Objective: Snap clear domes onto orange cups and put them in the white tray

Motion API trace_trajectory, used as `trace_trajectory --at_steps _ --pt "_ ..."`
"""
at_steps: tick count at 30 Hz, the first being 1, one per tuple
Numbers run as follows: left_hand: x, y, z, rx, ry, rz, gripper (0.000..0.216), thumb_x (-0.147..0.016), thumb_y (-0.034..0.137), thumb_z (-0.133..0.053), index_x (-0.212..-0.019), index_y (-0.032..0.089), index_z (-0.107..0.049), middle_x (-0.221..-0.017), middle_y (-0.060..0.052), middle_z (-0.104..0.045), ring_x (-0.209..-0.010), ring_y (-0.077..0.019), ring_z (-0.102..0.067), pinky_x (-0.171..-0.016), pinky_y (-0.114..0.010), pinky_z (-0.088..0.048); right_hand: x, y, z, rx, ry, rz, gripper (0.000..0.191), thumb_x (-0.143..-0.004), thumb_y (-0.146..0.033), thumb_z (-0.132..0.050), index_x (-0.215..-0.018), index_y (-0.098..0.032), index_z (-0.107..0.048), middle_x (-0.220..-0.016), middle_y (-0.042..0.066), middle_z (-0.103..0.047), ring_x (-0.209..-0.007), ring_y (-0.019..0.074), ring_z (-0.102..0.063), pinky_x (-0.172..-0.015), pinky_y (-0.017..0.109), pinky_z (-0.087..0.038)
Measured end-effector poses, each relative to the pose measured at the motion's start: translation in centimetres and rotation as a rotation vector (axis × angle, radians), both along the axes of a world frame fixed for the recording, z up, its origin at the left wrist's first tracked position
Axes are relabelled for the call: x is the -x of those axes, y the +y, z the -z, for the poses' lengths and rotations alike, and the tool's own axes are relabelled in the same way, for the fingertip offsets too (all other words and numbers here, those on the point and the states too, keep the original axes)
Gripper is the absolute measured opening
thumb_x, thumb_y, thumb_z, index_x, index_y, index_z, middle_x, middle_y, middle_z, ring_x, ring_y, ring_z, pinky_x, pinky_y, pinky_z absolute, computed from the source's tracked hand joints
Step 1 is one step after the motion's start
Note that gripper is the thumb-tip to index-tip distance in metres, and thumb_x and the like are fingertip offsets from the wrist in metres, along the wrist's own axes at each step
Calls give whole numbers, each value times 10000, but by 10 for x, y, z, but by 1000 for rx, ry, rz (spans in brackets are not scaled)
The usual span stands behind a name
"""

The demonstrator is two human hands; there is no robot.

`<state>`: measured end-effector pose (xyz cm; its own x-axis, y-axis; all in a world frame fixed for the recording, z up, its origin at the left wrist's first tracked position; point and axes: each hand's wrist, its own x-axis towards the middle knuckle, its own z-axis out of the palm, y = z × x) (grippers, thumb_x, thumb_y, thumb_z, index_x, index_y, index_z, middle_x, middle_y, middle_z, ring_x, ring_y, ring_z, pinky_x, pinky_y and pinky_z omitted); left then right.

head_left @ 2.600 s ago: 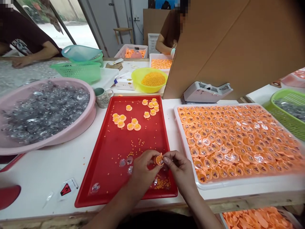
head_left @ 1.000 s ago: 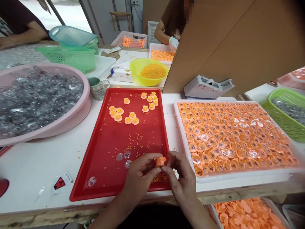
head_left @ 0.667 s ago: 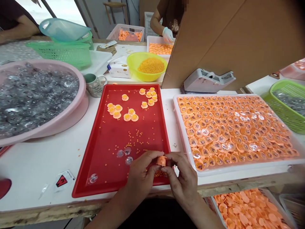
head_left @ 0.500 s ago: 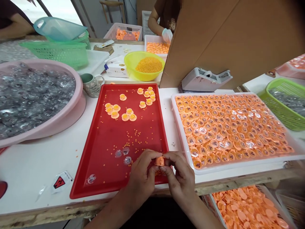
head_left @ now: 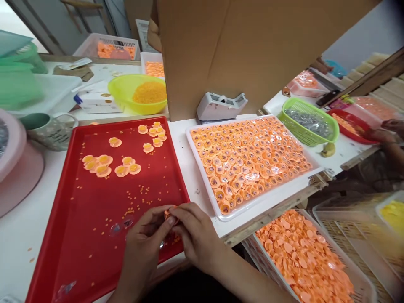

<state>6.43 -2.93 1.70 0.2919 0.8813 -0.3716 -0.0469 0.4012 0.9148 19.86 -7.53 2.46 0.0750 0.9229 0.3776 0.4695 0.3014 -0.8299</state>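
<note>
Both hands meet over the near right corner of a red tray (head_left: pixel 78 210). My left hand (head_left: pixel 143 235) and my right hand (head_left: pixel 194 233) pinch a small orange cup piece (head_left: pixel 168 213) between their fingertips; most of it is hidden by the fingers. Clear round lids (head_left: pixel 121 226) lie on the tray just left of my left hand, among scattered orange beads. Several filled orange cups (head_left: pixel 109 163) sit at the tray's far end. A white tray (head_left: pixel 202 176) packed with finished orange cups lies right of my right hand.
A yellow bowl of orange beads (head_left: pixel 139 92), a mug (head_left: pixel 47 128) and a pink basin (head_left: pixel 12 160) stand at left and back. A tape dispenser (head_left: pixel 221 107) sits under a cardboard wall (head_left: pixel 240 46). A green basket (head_left: pixel 307 122) is far right; a crate of orange pieces (head_left: pixel 303 256) sits below the table. Another person's hand (head_left: pixel 388 130) shows at right.
The view has swung right and down, so the table slid left in frame. Both hands stay pinched on the orange piece, which is now more covered by the fingers.
</note>
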Motion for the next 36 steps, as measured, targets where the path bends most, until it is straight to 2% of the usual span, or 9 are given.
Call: trace_trajectory --at_steps 4,8,13,17,21,23,27,31,36 --pt "-6 -2 -6 76 -23 -59 252 -661 275 -811 -859 178 -689 -847 -32 -736 -805 -190 -698 -642 -207 -565 -5 -4 3 -45 -150 7 371 -922 -119 -488 -1285 -192 -517 -1015 92 -626 -899 174 -599 -782 280 -559" --pt "-15 -11 -15 -31 46 -123 196 -641 224 -805 -803 176 -704 -799 -27 -750 -767 -172 -706 -660 -196 -574 -8 -14 17 -164 -180 48 425 -879 -61 -527 -1293 -157 -518 -1009 115 -640 -886 198 -604 -761 323 -565" --pt "-25 -21 -22 -127 83 -153 124 -672 201 -755 -781 182 -699 -770 -24 -754 -745 -175 -717 -699 -240 -600 -2 -22 28 -273 -109 211 516 -822 7 -549 -1303 -180 -528 -1039 117 -644 -947 219 -617 -802 362 -559" --pt "-22 -19 -26 -146 66 -13 106 -727 212 -715 -829 194 -693 -816 -20 -751 -784 -172 -716 -736 -250 -598 0 -26 21 -229 -99 220 540 -810 -6 -551 -1314 -196 -507 -1017 113 -642 -901 220 -616 -750 365 -560" --pt "-25 -10 -27 -164 -2 235 266 -827 272 -626 -1089 233 -644 -977 -41 -741 -900 -182 -703 -800 -285 -583 -22 -38 12 -129 -35 326 394 -823 -77 -608 -1191 -216 -578 -937 70 -649 -767 179 -600 -671 322 -535" --pt "-35 -6 -24 -259 72 335 245 -856 268 -588 -1092 236 -646 -987 -47 -735 -909 -188 -694 -810 -303 -568 -46 -47 9 -44 1 484 264 -826 -137 -650 -1076 -216 -626 -875 43 -635 -722 164 -583 -644 307 -508" --pt "-71 -6 -11 -665 352 474 56 -818 187 -633 -830 196 -686 -839 -46 -697 -797 -199 -649 -732 -319 -526 -103 -62 13 113 -62 667 195 -799 -245 -710 -979 -201 -650 -756 -5 -576 -638 144 -532 -606 293 -466" --pt "-102 -10 2 -964 541 544 116 -860 166 -572 -810 171 -676 -817 -62 -638 -810 -212 -594 -713 -331 -488 -133 -65 20 202 -196 563 194 -810 -266 -692 -988 -198 -654 -796 8 -602 -671 154 -543 -640 305 -473" --pt "-118 -6 7 -1030 670 567 270 -868 127 -520 -617 165 -610 -700 -52 -562 -712 -202 -527 -625 -317 -413 -139 -59 15 295 -284 371 209 -822 -293 -693 -1008 -198 -684 -808 36 -644 -720 184 -572 -679 328 -484"
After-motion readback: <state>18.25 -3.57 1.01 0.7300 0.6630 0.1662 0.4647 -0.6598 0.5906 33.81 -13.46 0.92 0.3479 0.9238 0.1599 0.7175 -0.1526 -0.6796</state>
